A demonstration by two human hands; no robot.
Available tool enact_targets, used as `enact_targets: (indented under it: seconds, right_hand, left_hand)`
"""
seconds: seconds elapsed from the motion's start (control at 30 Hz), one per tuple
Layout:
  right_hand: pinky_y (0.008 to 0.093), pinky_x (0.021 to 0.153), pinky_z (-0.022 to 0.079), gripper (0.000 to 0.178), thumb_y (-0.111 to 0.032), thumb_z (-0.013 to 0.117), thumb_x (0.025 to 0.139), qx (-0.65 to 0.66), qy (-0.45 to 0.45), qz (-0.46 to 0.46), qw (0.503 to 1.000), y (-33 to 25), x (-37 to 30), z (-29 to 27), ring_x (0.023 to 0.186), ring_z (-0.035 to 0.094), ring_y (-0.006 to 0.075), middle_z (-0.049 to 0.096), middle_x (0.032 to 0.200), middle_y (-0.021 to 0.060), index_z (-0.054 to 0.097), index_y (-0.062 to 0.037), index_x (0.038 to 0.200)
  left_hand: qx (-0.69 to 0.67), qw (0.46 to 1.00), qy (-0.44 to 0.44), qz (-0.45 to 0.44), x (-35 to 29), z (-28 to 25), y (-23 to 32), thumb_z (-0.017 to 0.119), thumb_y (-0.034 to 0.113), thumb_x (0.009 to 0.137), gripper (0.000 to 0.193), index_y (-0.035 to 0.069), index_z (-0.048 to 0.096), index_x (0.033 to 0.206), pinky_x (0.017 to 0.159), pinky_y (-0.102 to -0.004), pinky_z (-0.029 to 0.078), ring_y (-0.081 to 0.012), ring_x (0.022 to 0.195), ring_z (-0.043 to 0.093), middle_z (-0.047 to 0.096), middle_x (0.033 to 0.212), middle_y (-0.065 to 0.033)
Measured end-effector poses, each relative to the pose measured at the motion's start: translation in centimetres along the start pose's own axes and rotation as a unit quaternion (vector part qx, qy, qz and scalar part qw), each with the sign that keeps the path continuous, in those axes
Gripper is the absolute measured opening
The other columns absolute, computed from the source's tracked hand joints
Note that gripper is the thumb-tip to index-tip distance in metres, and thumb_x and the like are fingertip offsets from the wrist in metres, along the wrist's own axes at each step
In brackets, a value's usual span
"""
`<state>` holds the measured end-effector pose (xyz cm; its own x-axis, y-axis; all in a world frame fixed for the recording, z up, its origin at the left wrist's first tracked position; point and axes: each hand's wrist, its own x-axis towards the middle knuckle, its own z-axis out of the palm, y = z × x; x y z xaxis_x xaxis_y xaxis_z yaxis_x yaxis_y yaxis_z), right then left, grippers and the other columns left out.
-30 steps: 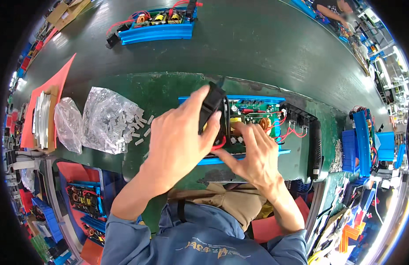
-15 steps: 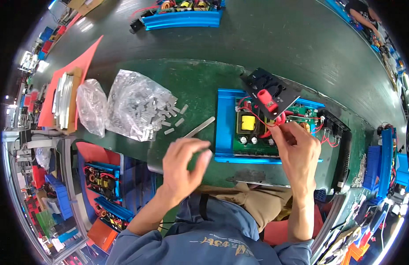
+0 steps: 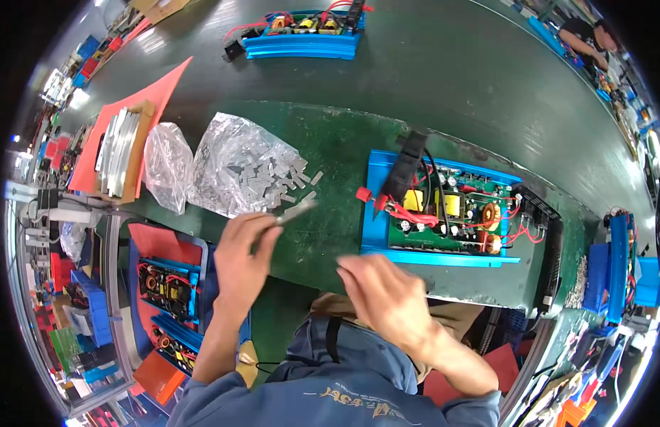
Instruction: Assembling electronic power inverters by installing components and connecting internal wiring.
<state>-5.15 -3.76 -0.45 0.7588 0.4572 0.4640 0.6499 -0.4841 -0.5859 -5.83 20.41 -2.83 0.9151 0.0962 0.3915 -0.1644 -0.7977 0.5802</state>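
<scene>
My left hand [image 3: 243,252] is raised over the near edge of the green mat [image 3: 330,156] and pinches a thin grey metal strip [image 3: 296,211] that points toward a torn clear bag of similar small metal pieces [image 3: 234,167]. My right hand [image 3: 383,299] hovers blurred near the mat's front edge, just below a blue open case [image 3: 376,213] holding a green circuit board [image 3: 451,213] with red and black wires; whether it holds anything I cannot tell. A black connector block [image 3: 405,167] lies across the board's left end.
A second blue case with a board [image 3: 301,35] rides the dark belt at the back. A stack of metal plates [image 3: 120,149] rests on red sheets at left, beside a smaller clear bag [image 3: 166,171]. Bins with more boards [image 3: 166,285] sit low left. Another person's arm [image 3: 583,35] works far right.
My left hand moved left toward the bag, carrying the metal strip. My right hand left the circuit board and dropped to the mat's front edge. The view shifted, so the case sits further right.
</scene>
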Motion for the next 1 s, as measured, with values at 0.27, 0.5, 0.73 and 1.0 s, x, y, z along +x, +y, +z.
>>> enact_targets:
  seconds: [0.27, 0.5, 0.73, 1.0]
  right_hand:
    - [0.0334, 0.079, 0.052, 0.024, -0.014, 0.063, 0.079, -0.277, -0.125, -0.033, 0.952, 1.8, 7.2, 9.8, 0.098, 0.061, 0.0251, 0.064, 0.096, 0.0109, 0.071, 0.0000, 0.096]
    - [0.0341, 0.071, 0.054, 0.019, -0.011, 0.063, 0.080, -0.288, -0.162, -0.033, 0.943, 2.5, 8.4, 8.6, 0.094, 0.064, 0.0257, 0.065, 0.092, 0.0133, 0.069, -0.0010, 0.095]
    - [0.0368, 0.065, 0.053, 0.016, -0.003, 0.061, 0.076, 0.048, 0.019, -0.054, 0.997, -0.4, 2.1, 3.6, 0.086, 0.060, 0.0299, 0.057, 0.097, 0.0175, 0.056, 0.0016, 0.090]
    - [0.0400, 0.078, 0.055, 0.015, -0.011, 0.064, 0.096, 0.283, 0.096, 0.125, 0.946, 1.9, -5.5, -5.9, 0.090, 0.068, 0.0345, 0.068, 0.099, 0.0149, 0.064, 0.0007, 0.105]
  left_hand:
    - [-0.061, 0.984, 0.134, -0.100, -3.2, -2.3, -1.5, 0.062, 0.007, 0.101, 0.017, -0.003, 0.066, 0.114, 0.073, -0.0234, 0.048, -0.0104, 0.083, 0.059, 0.067, 0.106, -0.0059]
    - [-0.261, 0.956, 0.023, -0.130, -4.0, -1.8, 1.1, 0.056, 0.005, 0.099, 0.006, -0.001, 0.059, 0.098, 0.068, -0.0245, 0.050, -0.0124, 0.074, 0.057, 0.060, 0.090, -0.0065]
    - [-0.328, 0.941, -0.081, 0.013, -4.6, -2.0, -0.3, 0.052, 0.013, 0.100, 0.012, 0.005, 0.047, 0.093, 0.063, -0.0252, 0.044, -0.0139, 0.073, 0.049, 0.052, 0.085, -0.0087]
    - [-0.360, 0.900, -0.242, 0.041, -2.0, 2.3, 6.4, 0.063, 0.011, 0.096, 0.015, -0.003, 0.057, 0.098, 0.072, -0.0268, 0.049, -0.0167, 0.079, 0.057, 0.058, 0.092, -0.0130]
